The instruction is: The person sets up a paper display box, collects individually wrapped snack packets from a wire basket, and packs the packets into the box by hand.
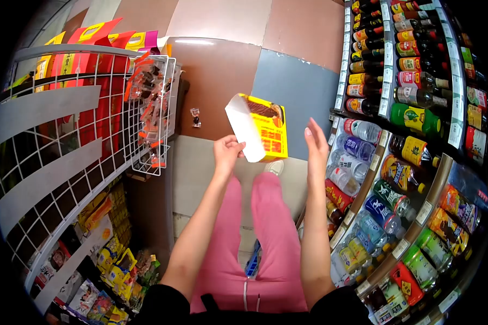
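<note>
A yellow cardboard box (270, 125) with red characters and a food picture is tilted in the air in front of me, a plain white side facing left. My left hand (226, 153) grips its lower left edge between thumb and curled fingers. To the right of the box, my right hand (316, 142) is raised with the fingers stretched out and the thumb apart. It touches nothing and is closest to the box and the bottle shelves. The inside of the box is hidden from view.
On the right, shelves hold sauce bottles (414, 64) and drink bottles (357, 130). A white wire rack (87, 103) stands left, with a small wire basket (168, 116) of wrapped items. One small wrapped piece (195, 117) lies on the tiled floor (217, 70). Snack packets (100, 287) sit lower left.
</note>
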`<state>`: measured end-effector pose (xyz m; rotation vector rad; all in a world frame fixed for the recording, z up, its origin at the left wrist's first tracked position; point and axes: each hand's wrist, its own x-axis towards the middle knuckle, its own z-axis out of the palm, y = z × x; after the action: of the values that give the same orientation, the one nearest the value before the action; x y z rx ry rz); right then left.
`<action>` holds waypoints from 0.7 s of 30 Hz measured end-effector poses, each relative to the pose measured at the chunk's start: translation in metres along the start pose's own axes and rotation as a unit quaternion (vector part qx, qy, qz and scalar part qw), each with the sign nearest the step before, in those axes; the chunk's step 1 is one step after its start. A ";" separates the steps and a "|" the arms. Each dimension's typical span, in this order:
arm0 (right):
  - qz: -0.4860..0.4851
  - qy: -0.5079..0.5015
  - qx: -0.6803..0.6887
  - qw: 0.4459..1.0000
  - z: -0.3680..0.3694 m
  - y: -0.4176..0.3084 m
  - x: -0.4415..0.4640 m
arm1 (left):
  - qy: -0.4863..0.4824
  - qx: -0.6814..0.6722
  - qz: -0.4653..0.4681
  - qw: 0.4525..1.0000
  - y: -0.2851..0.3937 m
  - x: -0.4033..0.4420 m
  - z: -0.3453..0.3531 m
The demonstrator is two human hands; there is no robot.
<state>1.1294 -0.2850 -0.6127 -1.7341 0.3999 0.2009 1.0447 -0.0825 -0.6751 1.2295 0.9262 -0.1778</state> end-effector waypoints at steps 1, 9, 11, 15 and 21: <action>0.003 -0.027 -0.026 0.999 -0.005 0.005 0.010 | 0.012 0.024 0.033 0.999 -0.003 0.009 0.005; -0.092 -0.143 -0.276 0.946 0.068 0.079 0.108 | 0.069 0.209 0.257 0.941 -0.028 0.126 0.021; -0.100 -0.158 -0.239 0.953 0.093 0.108 0.128 | 0.077 0.220 0.281 0.931 -0.036 0.153 0.011; -0.160 -0.148 -0.329 0.919 0.138 0.170 0.154 | 0.088 0.259 0.323 0.906 -0.064 0.213 -0.008; -0.198 -0.141 -0.338 0.909 0.181 0.276 0.189 | 0.083 0.276 0.337 0.897 -0.146 0.300 -0.025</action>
<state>1.2170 -0.1813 -0.9681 -2.3786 -0.2816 0.3125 1.1384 -0.0102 -0.9876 2.0542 0.5491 0.2430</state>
